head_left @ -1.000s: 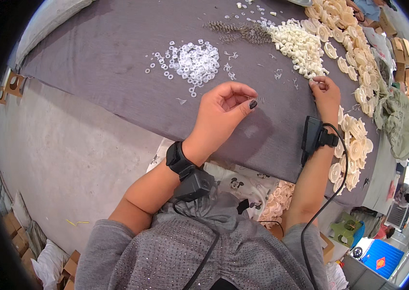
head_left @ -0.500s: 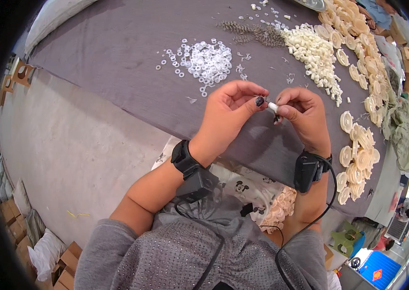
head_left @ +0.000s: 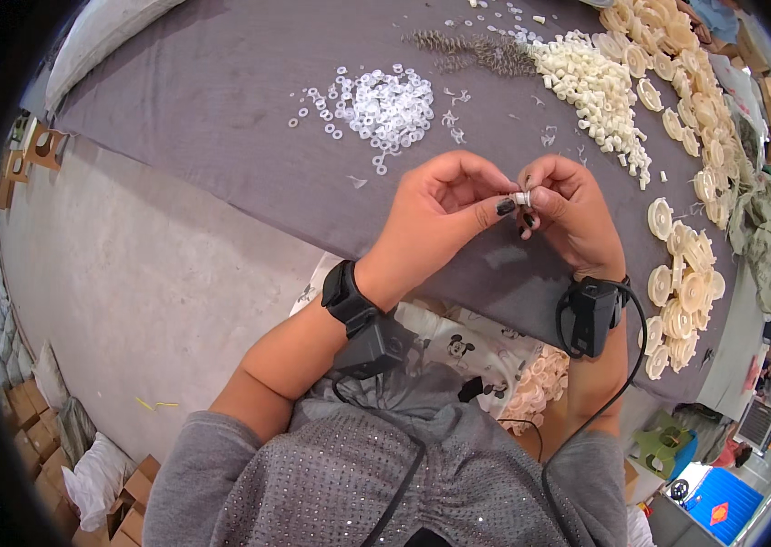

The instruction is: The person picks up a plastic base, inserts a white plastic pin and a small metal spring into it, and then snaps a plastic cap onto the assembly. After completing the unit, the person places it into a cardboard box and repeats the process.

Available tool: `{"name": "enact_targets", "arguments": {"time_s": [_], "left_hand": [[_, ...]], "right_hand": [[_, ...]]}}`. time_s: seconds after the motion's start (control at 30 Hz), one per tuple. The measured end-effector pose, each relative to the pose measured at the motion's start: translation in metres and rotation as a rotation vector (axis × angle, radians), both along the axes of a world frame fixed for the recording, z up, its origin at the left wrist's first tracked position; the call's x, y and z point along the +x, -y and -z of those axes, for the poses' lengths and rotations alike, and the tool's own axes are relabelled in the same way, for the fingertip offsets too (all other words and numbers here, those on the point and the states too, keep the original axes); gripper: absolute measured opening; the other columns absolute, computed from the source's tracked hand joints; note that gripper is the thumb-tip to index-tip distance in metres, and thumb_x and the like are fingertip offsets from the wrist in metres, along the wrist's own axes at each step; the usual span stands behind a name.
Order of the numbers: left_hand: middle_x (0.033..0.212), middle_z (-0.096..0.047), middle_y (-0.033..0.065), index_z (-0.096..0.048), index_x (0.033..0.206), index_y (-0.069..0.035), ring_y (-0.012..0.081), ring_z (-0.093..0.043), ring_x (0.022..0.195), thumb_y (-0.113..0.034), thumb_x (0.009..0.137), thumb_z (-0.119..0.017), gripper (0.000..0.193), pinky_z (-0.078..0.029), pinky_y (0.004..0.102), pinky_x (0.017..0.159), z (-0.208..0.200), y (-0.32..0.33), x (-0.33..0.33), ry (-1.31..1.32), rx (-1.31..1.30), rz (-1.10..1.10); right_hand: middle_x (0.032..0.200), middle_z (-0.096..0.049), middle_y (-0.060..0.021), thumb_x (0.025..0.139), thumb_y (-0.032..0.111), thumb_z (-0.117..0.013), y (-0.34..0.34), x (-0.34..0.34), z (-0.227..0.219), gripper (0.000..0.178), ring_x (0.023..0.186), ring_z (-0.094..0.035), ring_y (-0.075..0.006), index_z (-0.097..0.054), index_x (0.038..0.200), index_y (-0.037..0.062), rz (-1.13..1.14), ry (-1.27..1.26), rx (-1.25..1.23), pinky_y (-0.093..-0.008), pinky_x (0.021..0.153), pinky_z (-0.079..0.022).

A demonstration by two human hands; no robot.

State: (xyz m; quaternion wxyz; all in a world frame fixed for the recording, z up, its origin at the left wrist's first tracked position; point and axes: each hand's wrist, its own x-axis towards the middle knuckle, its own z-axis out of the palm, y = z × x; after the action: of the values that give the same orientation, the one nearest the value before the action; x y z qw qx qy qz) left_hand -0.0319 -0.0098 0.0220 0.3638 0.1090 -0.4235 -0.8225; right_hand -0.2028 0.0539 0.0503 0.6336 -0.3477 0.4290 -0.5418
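Above the cloth-covered table, my two hands meet fingertip to fingertip around a small white plastic cap (head_left: 522,198). My left hand (head_left: 445,214) is closed in a pinch at the cap's left end, the thumb with its dark nail lying along it. My right hand (head_left: 579,214) pinches the right end between thumb and fingers. The fingers partly cover the cap, so its full shape does not show. Beyond my left hand lies a pile of translucent ring washers (head_left: 393,105). Farther right are thin metal springs (head_left: 476,53) and a heap of small cream caps (head_left: 590,87).
Round cream plastic housings (head_left: 691,287) spread along the table's right side. More pale plastic parts (head_left: 540,383) lie at my lap. The grey cloth (head_left: 212,118) ends along a slanting edge at the left. Cardboard boxes (head_left: 134,501) stand on the floor at lower left.
My fingertips have drawn closer together. The white cap, earlier held out in my right fingers, now sits tightly between both hands. The view has shifted slightly.
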Motion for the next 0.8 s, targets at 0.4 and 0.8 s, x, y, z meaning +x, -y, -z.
{"name": "enact_targets", "arguments": {"time_s": [0.4,0.8], "left_hand": [[0.091,-0.058,0.0078,-0.052,0.102,0.0,0.0094,-0.058,0.075,-0.002,0.077,-0.063,0.027,-0.047,0.0204,0.062,-0.013,-0.001,0.008,0.189,-0.122,-0.121],[0.089,-0.06,0.0069,-0.058,0.101,-0.006,0.0186,-0.057,0.081,-0.013,0.074,-0.065,0.029,-0.045,0.0299,0.073,-0.058,0.102,0.018,0.833,-1.263,-0.458]], "right_hand": [[0.079,-0.062,-0.0102,0.079,0.008,-0.062,-0.005,0.007,-0.002,0.015,0.063,-0.059,-0.0144,-0.06,0.091,-0.0008,0.076,-0.14,-0.052,-0.0234,0.056,-0.049],[0.079,-0.061,-0.0067,0.083,0.013,-0.059,0.011,-0.007,0.007,0.017,0.065,-0.06,-0.0111,-0.059,0.094,0.0003,0.345,-0.129,0.056,-0.0236,0.06,-0.051]]}}
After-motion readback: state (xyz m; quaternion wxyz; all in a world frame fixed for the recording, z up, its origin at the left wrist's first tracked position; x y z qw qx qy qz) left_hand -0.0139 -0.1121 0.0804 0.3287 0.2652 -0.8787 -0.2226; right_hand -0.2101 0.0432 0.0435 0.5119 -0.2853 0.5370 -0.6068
